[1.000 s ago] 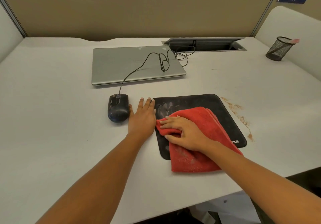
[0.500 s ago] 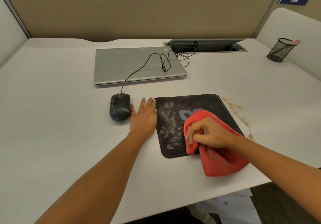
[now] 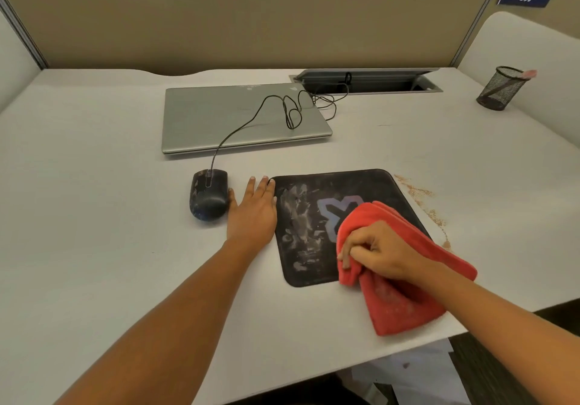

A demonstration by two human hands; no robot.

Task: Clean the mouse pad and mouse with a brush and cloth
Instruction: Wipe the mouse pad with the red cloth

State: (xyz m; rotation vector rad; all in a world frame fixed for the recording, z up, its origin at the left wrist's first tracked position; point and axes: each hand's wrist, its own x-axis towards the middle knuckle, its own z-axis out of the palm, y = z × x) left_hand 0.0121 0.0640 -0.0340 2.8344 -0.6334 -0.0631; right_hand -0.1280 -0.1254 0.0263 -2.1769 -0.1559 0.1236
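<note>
A black mouse pad [image 3: 307, 228] lies on the white desk, smeared with pale dust on its left half and showing a blue-grey logo in the middle. My right hand [image 3: 378, 252] grips a bunched red cloth [image 3: 405, 294] over the pad's right part; the cloth hangs past the pad's near edge. My left hand [image 3: 252, 213] lies flat on the desk, fingers together, touching the pad's left edge. A dusty black wired mouse [image 3: 208, 194] sits just left of that hand. No brush is in view.
A closed silver laptop [image 3: 241, 117] lies behind, with the mouse cable looped over it into a cable hatch [image 3: 370, 81]. Brown dirt [image 3: 423, 203] is scattered right of the pad. A mesh pen holder [image 3: 502, 87] stands far right. The desk edge runs close behind the cloth.
My right hand has drawn the cloth from the pad's left side to its right, bunching it up and uncovering the logo. The left hand and mouse stayed put.
</note>
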